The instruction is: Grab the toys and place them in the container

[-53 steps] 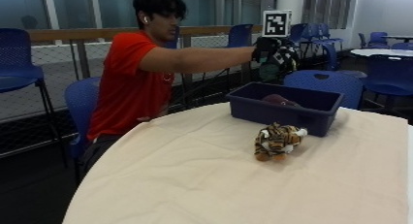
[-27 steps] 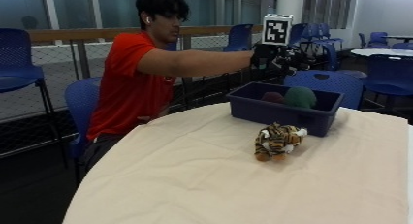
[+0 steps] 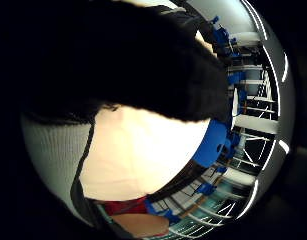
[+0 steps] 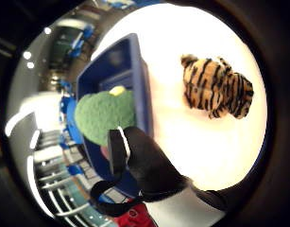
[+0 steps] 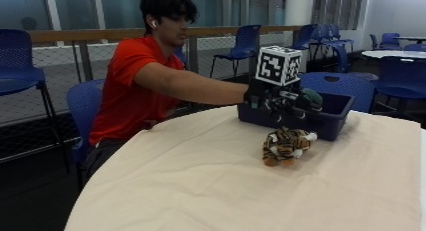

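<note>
Blue chairs [image 5: 20, 61] ring the worktop [image 5: 200, 191]. Outside, the gloved right hand [image 5: 276, 98] hides its fingers; the thumb-side palm view shows the green toy [image 4: 104, 116] over the container [image 4: 130, 90], tiger toy [image 4: 217, 87] beside. Hand's dropped lower than before; can't tell its grip.

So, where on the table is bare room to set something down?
The near part of the table, from the tiger toy to the front edge, is bare cloth, as is the strip on the person's side, beside the tiger. It is crowded at the far side: the blue container, the green toy and the gloved right hand sit together there.
</note>
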A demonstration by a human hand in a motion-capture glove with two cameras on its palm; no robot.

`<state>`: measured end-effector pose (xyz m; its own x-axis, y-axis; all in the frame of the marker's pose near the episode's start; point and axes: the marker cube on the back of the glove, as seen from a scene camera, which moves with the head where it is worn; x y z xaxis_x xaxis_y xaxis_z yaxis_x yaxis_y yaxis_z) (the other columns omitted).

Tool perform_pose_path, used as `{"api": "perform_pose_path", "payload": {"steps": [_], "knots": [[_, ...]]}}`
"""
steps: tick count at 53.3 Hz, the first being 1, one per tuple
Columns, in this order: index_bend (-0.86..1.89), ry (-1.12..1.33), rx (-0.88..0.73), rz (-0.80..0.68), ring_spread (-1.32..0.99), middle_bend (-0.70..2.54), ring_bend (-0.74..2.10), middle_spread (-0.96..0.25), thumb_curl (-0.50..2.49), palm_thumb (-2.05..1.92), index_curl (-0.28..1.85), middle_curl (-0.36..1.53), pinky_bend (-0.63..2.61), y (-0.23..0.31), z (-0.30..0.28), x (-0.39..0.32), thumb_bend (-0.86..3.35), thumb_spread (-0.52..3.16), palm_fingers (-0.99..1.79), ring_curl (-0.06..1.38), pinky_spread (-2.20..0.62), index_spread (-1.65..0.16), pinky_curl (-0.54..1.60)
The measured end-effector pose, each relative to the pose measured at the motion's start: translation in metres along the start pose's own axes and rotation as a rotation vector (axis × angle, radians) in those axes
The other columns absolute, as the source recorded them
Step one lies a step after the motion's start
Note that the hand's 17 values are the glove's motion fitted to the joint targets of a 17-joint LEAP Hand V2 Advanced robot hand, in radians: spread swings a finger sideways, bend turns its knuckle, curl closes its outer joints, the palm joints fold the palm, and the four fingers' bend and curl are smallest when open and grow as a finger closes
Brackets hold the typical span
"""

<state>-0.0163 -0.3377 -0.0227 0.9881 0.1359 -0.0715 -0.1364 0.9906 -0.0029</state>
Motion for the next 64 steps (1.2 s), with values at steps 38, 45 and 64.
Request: {"api": "perform_pose_path", "payload": {"steps": [38, 45, 64], "knots": [[0.15, 0.070, -0.117, 0.084, 0.08, 0.20, 0.46, -0.04, 0.21, 0.01, 0.22, 0.26, 1.23, -0.050, 0.083, 0.010, -0.01, 1.12, 0.15, 0.34, 0.07, -0.36, 0.35], [0.13, 0.033, -0.204, 0.112, 0.02, 0.24, 0.65, -0.05, 0.25, 0.06, 0.21, 0.29, 1.17, -0.043, 0.086, 0.015, 0.00, 1.18, 0.24, 0.39, 0.04, -0.36, 0.33], [0.16, 0.007, -0.046, 0.046, -0.39, 0.45, 0.86, -0.26, 0.42, 0.50, 0.27, 0.40, 1.09, -0.017, 0.042, 0.006, 0.19, 1.29, 0.78, 0.41, -0.32, -0.34, 0.31]]}}
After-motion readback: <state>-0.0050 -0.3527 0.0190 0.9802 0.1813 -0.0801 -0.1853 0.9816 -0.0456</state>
